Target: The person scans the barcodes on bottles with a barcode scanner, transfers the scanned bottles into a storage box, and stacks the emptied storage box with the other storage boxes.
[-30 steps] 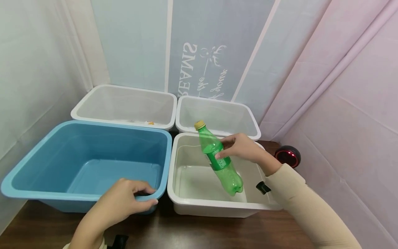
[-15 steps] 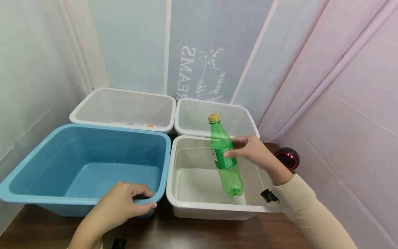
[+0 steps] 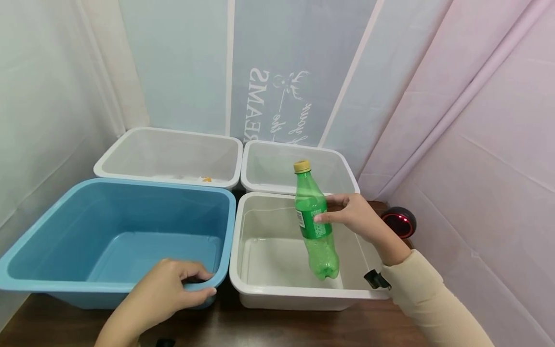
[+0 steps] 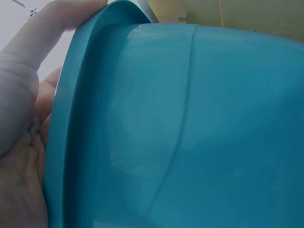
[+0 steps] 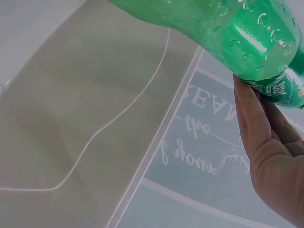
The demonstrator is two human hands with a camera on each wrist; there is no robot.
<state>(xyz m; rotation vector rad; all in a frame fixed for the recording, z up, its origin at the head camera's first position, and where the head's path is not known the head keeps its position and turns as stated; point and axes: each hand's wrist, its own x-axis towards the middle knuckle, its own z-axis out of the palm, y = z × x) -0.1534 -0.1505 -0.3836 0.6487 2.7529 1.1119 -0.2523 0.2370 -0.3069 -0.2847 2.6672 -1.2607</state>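
Note:
My right hand holds a green plastic bottle with a yellow cap, thumb on its green label. The bottle leans slightly, cap up and to the left, above the front right off-white basin. In the right wrist view the bottle fills the top, with fingers against its label. At the near right corner of the blue basin, my left hand grips the rim between thumb and fingers. The left wrist view shows the basin's outer wall and the thumb over its rim; other fingers are partly hidden.
Two more white basins stand behind, one at back left with a small orange-and-white item in it, one at back right. A round black device with red lights sits right. Curtains enclose the brown table.
The bottle has shifted right in my right hand's grip and turned more upright, mostly during the first half second. My left hand stays on the blue rim. The head view has tilted up slightly.

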